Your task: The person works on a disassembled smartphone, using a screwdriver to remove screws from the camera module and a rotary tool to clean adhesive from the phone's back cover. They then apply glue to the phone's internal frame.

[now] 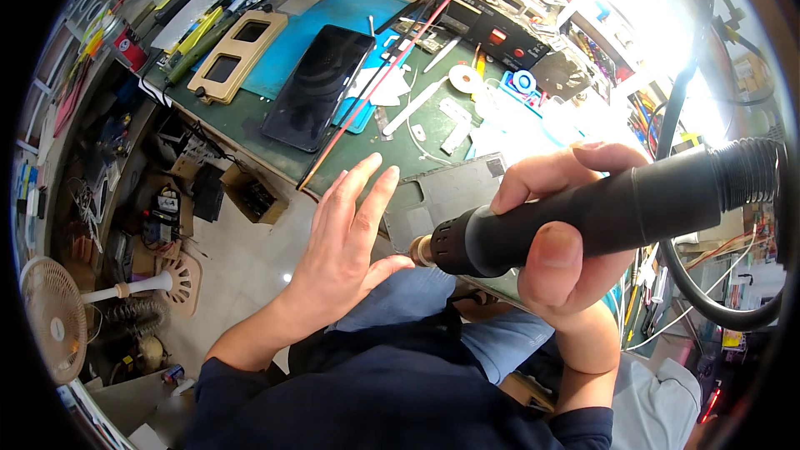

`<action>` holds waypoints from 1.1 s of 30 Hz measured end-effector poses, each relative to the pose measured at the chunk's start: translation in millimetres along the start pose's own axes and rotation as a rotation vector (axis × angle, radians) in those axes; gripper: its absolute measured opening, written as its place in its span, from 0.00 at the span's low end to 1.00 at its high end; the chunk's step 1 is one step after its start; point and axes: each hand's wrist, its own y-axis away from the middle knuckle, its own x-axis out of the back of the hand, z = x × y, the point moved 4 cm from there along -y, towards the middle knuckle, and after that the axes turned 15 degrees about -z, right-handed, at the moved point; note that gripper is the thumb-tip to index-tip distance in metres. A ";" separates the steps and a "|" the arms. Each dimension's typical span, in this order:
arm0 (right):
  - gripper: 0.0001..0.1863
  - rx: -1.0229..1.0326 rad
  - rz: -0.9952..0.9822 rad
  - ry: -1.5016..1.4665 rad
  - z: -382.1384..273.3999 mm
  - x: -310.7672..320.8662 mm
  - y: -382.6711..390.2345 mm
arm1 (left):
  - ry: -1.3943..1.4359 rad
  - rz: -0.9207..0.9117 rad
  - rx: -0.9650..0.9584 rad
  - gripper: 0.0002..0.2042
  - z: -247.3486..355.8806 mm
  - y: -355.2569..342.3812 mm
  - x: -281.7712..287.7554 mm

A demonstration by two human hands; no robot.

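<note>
The right hand [567, 233] grips 1 black hot-air handle [583, 217]. The left hand [350, 233] is spread flat and empty at its nozzle. 1 dark phone [317, 87] lies far left on the crowded bench [250, 129].

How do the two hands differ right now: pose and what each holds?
The right hand is closed around the black hot-air gun handle; the left hand is open, fingers straight, holding nothing. The right hand sits mid-handle; the left hand's palm faces the gun's metal nozzle. Both are bare and raised above the lap.
</note>
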 end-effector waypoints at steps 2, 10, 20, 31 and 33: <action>0.32 0.000 -0.016 0.006 -0.9 -3.6 -3.7 | 0.037 0.001 0.004 0.57 -3.3 5.0 2.6; 0.31 0.030 -0.064 0.069 4.0 -18.2 -27.9 | 0.029 0.114 0.045 0.61 -19.7 28.1 6.4; 0.26 0.129 0.007 0.219 17.4 -26.4 -60.4 | 0.062 0.119 0.057 0.61 -29.1 39.1 -0.3; 0.26 0.162 0.067 0.340 28.1 -10.9 -62.9 | -0.011 0.101 0.077 0.64 -29.4 35.5 -7.2; 0.26 0.128 0.070 0.340 29.0 -5.0 -61.2 | -0.036 0.097 0.081 0.64 -28.6 34.4 -8.6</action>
